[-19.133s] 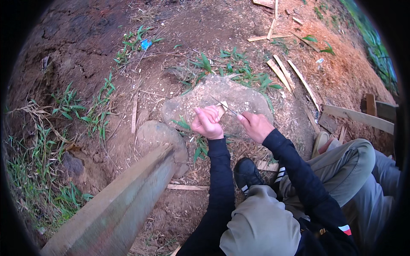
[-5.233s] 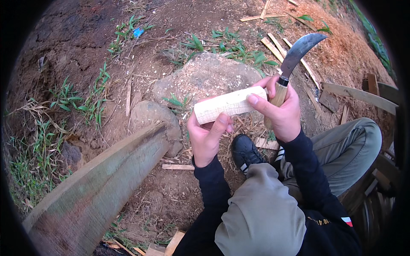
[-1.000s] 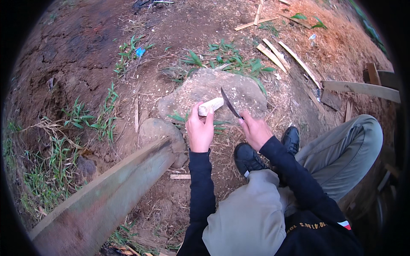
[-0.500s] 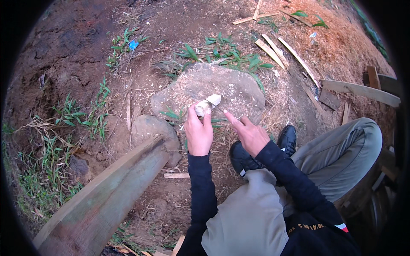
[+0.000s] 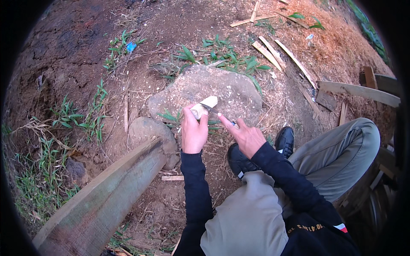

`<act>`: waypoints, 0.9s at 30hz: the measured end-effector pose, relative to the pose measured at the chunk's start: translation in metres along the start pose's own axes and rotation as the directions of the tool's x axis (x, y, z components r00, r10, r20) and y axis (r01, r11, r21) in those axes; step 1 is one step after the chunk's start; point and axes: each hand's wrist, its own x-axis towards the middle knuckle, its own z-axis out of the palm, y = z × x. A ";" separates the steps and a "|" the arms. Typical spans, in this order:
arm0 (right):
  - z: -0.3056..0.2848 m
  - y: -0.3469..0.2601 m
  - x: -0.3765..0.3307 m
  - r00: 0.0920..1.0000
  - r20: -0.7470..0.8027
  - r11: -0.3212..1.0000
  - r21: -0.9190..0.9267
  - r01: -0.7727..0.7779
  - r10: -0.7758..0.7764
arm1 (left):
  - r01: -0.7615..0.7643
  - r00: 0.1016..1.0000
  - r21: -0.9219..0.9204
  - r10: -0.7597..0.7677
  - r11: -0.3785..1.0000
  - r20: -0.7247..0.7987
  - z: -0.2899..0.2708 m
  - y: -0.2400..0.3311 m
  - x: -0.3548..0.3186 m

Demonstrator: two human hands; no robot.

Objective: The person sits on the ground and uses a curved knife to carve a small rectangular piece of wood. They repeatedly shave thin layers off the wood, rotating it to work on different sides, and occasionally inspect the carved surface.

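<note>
My left hand (image 5: 194,133) is closed around a small pale block of wood (image 5: 209,101) with cut facets, held above a flat stone. In my right hand (image 5: 247,137) is a knife (image 5: 211,109), its handle mostly hidden by my fingers and my index finger stretched along it. The blade lies against the wood's face, close to my left thumb. Beneath both hands is the broad grey stone (image 5: 239,91), sprinkled with pale shavings.
A thick wooden beam (image 5: 106,196) slants in from the lower left, ending by a smaller rounded stone (image 5: 147,128). Thin wood strips (image 5: 294,62) lie at the upper right, near boards (image 5: 358,92). Green plants (image 5: 230,57) grow behind the stone. My shoes (image 5: 239,160) are just right of my hands.
The wood has turned a little in my left hand, so more of its pale cut face shows. The knife blade now lies across that face. Both hands shifted slightly left.
</note>
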 end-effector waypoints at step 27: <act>-0.007 -0.010 0.006 0.999 0.033 0.998 -0.064 0.002 0.000 | -0.054 0.998 -0.004 0.053 0.999 -0.028 0.015 -0.013 -0.002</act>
